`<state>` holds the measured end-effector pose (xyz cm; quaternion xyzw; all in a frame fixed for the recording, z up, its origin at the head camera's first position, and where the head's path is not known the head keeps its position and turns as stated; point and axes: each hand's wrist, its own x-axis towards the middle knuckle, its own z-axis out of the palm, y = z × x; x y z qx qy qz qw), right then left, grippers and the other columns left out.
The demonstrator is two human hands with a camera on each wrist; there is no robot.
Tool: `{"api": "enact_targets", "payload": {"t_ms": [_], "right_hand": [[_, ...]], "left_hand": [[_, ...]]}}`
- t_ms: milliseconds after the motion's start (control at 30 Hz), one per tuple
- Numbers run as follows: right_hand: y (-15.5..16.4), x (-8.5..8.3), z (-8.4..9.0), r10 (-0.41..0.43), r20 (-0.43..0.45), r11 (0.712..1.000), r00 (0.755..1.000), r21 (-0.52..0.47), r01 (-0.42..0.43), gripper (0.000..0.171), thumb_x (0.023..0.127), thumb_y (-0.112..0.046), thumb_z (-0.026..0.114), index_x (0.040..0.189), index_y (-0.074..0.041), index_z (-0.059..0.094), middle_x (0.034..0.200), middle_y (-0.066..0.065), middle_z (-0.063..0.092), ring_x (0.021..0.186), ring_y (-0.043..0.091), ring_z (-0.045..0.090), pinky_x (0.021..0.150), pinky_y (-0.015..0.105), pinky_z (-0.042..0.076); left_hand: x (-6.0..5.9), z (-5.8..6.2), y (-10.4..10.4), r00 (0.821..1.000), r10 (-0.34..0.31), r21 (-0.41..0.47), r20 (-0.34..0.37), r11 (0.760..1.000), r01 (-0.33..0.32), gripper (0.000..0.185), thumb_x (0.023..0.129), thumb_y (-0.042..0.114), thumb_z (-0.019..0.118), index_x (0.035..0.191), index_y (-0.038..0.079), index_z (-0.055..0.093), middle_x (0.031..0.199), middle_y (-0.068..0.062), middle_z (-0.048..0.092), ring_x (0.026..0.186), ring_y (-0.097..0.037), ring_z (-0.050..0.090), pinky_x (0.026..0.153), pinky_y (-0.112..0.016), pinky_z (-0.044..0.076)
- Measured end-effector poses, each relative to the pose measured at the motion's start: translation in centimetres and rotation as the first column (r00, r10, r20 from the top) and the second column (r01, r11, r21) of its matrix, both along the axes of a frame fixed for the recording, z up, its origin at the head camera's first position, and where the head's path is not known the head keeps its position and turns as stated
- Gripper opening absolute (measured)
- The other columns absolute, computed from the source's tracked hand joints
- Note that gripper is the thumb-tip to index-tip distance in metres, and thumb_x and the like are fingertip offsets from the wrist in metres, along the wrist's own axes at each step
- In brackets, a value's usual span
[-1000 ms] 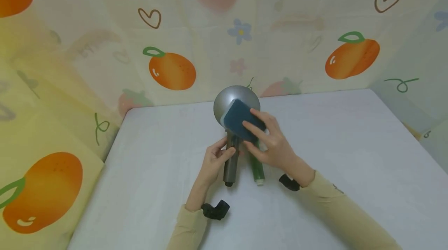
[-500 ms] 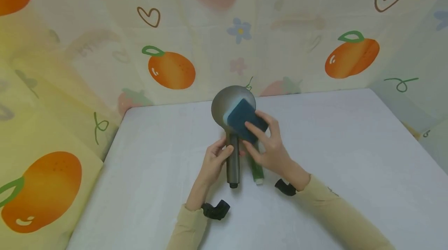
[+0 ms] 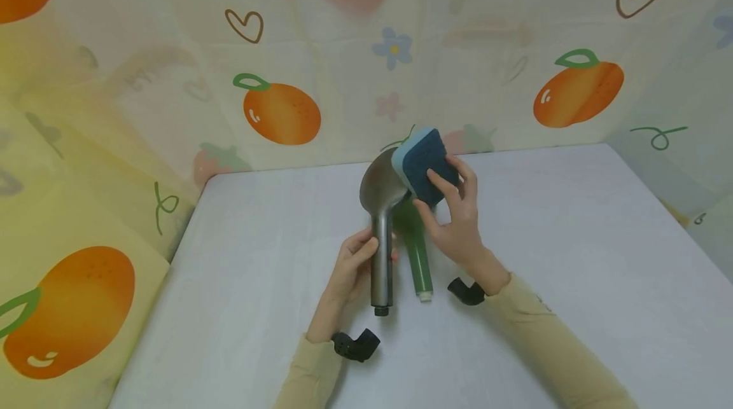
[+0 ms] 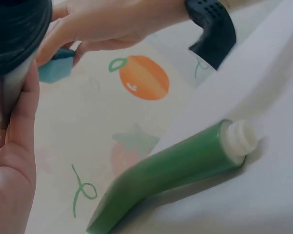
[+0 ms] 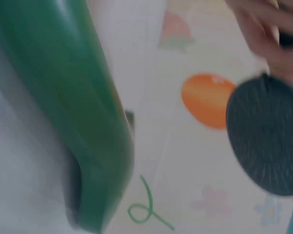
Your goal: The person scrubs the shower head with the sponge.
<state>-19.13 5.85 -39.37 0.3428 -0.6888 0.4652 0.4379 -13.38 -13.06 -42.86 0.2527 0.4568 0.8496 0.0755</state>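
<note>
1. OK, head cam up: I've got L hand (image 3: pixel 350 264) wrapped round the handle of the grey shower head (image 3: pixel 382 226), thumb across the front, fingers curled behind
2. That shower head's held up over the white table (image 3: pixel 246 237), round end away from me, black threaded end pointing my way
3. R hand (image 3: pixel 458 221) has the sponge (image 3: pixel 425 164) pinched btw thumb & spread fingertips, dark-blue side facing my head cam, light-blue layer on the far side
4. Sponge is tilted, overlapping the R edge of the shower head's round part in view; can't tell if they're touching
5. R wrist cam's a bit blurry, but I get the dark ribbed spray face
6. Green shower head (image 3: pixel 419 256) lies on the table just R of the grey one, white threaded end toward me, top partly hidden
7. Behind it all, printed cloth (image 3: pixel 487 100) w/ oranges, hearts, "happy"
</note>
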Motion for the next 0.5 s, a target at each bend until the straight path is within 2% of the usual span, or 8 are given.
{"api": "enact_targets", "payload": {"t_ms": [100,267,367,500], "right_hand": [[-0.7,0.9,-0.6,0.031,-0.059,0.996,0.998,0.086,-0.026,0.040,0.086,-0.019,0.066,0.117,0.004,0.056,0.130,0.033,0.035,0.120,0.044,0.035,0.097,0.041,0.036],[-1.1,1.7,-1.3,0.115,-0.130,0.971,0.985,0.225,-0.084,0.035,0.087,-0.015,0.065,0.117,0.001,0.058,0.127,0.034,0.036,0.117,0.046,0.035,0.099,0.046,0.033],[-0.6,1.4,-0.9,0.122,-0.120,0.971,0.985,0.218,-0.093,0.033,0.087,-0.015,0.065,0.116,0.001,0.059,0.127,0.034,0.037,0.117,0.046,0.036,0.099,0.046,0.033],[0.2,0.5,0.2,0.093,-0.051,0.991,0.994,0.106,-0.087,0.037,0.087,-0.022,0.066,0.114,0.002,0.059,0.127,0.034,0.037,0.117,0.045,0.038,0.095,0.039,0.038]], "left_hand": [[-0.3,-0.7,0.0,1.000,-0.013,0.035,0.020,0.999,0.012,0.033,0.097,-0.006,0.029,0.110,0.000,0.059,0.092,-0.006,0.064,0.080,-0.015,0.065,0.074,-0.027,0.051],[-0.5,-1.2,-0.1,1.000,-0.022,0.052,0.022,0.998,0.021,0.032,0.098,-0.003,0.030,0.113,0.001,0.057,0.089,-0.006,0.065,0.079,-0.016,0.064,0.076,-0.029,0.051],[-0.6,-1.4,-0.1,0.999,-0.036,0.043,0.014,0.998,0.036,0.030,0.098,-0.001,0.032,0.113,0.001,0.058,0.088,-0.006,0.066,0.079,-0.016,0.064,0.076,-0.029,0.050],[-0.5,-1.2,0.0,0.998,-0.056,0.031,0.001,0.998,0.056,0.027,0.097,0.002,0.036,0.109,0.004,0.061,0.086,-0.004,0.065,0.077,-0.014,0.064,0.074,-0.027,0.050]]}}
